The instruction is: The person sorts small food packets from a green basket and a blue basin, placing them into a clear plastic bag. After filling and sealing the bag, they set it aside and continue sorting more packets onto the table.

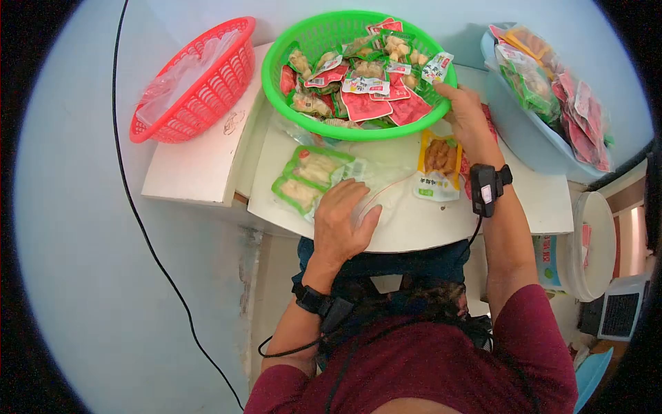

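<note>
From the head camera, the left hand [345, 221] lies flat on a clear bag [394, 194] on the white table [200, 165]. Its fingers are spread out and it grips nothing. Two green snack packs [308, 177] lie just beside its fingertips, side by side.

The right hand [469, 117] reaches up to the rim of the green basket [283, 103]. Its fingers touch the packs at the basket's edge (I cannot tell if they hold one). A yellow snack pack [438, 164] lies on the table just under this hand. The green basket is full of red and green snack packs [365, 103].

A red basket [207, 96] sits to the left of the green one, with clear bags inside. A blue tub [524, 134] sits on the right, and it has more snack packs in it. Both wrists wear a black band.
</note>
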`<act>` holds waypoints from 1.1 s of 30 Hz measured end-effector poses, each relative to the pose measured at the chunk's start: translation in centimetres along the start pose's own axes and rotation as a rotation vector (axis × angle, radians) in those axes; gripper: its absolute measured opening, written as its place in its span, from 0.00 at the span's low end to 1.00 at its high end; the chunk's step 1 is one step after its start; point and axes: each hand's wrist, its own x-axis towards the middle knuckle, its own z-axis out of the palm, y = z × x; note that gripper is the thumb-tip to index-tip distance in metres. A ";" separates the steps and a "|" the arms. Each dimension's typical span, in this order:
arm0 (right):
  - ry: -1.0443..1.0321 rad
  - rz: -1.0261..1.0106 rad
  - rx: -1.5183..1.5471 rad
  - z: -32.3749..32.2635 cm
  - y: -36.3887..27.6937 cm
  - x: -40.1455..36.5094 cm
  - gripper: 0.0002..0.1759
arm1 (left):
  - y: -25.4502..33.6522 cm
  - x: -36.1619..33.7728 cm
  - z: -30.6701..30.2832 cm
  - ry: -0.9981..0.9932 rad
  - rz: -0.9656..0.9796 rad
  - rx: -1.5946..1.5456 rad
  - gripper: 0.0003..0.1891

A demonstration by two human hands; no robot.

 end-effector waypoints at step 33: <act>-0.374 0.155 0.424 -0.9 2.2 1.6 0.26 | -3.2 12.9 -4.6 -0.075 -1.211 -1.160 0.26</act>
